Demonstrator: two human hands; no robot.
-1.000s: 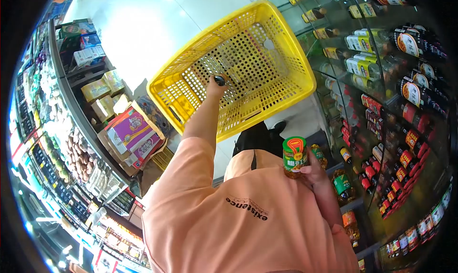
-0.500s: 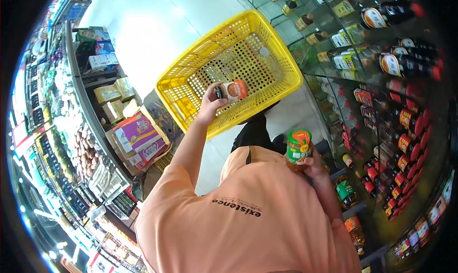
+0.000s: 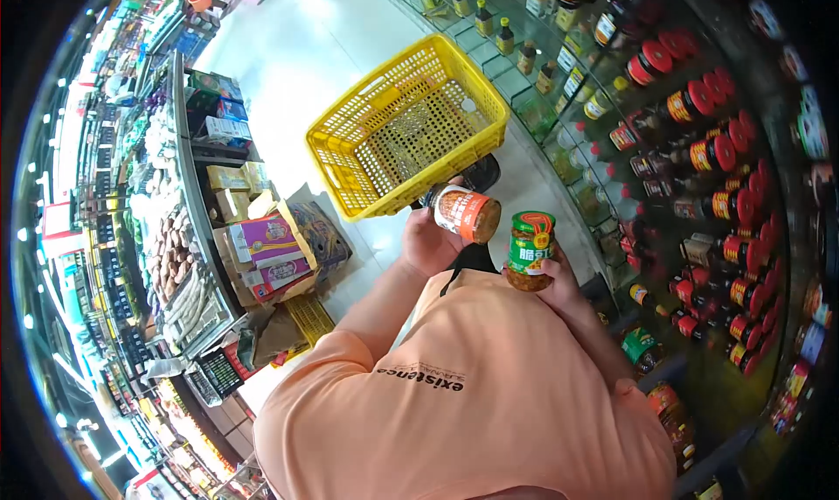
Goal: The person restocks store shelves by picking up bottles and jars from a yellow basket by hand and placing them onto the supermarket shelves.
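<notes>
My left hand (image 3: 430, 243) is closed around a jar with an orange-and-white label (image 3: 461, 210), held tilted in front of my body just nearer than the yellow basket. Close by on the right, my right hand (image 3: 561, 278) grips a glass jar with a green lid and green label (image 3: 530, 260), its reddish-brown contents showing at the bottom. The two jars are near each other but apart. Beyond them the yellow perforated plastic basket (image 3: 350, 191) stands on the floor.
Glass shelves (image 3: 524, 107) on the right carry rows of bottles and red-capped jars (image 3: 712, 150). To the left stand a produce stand (image 3: 166, 225) and open cardboard boxes with purple packs (image 3: 266, 238). A dark shoe (image 3: 482, 173) shows beside the basket.
My left hand has drawn back from over the basket toward my body, carrying its jar. My right hand has shifted slightly left with the green-lidded jar, so the jars are closer together.
</notes>
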